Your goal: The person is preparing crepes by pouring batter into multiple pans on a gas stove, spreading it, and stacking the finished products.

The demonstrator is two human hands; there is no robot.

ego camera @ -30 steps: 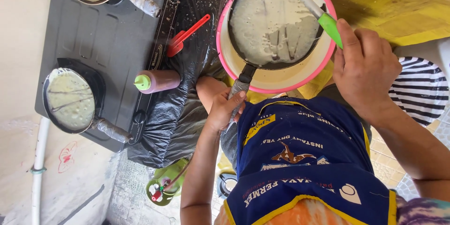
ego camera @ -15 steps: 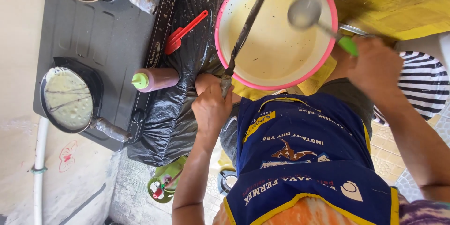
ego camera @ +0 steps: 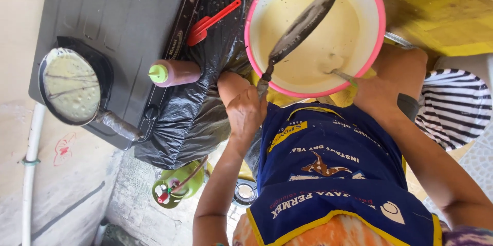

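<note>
The left hand (ego camera: 246, 115) has its fingers closed around the handle of a small dark frying pan (ego camera: 303, 25), holding it tilted over the pink-rimmed bowl (ego camera: 381, 25) of pale batter, which sits at the far side of the scene in front of the person's blue apron (ego camera: 334, 174). The right hand (ego camera: 377, 97) grips a ladle (ego camera: 336, 66) whose cup dips into the batter at the bowl's near right side; its fingers are wrapped on the handle, though the handle itself is mostly hidden. To the left, on black plastic sheeting (ego camera: 205, 107), lies a squeeze bottle (ego camera: 174, 73) with a green cap, and just beyond it a red spatula (ego camera: 213, 22). Further left, on a dark stove (ego camera: 118, 25), a second pan (ego camera: 72, 86) holds a thin pale crepe.
</note>
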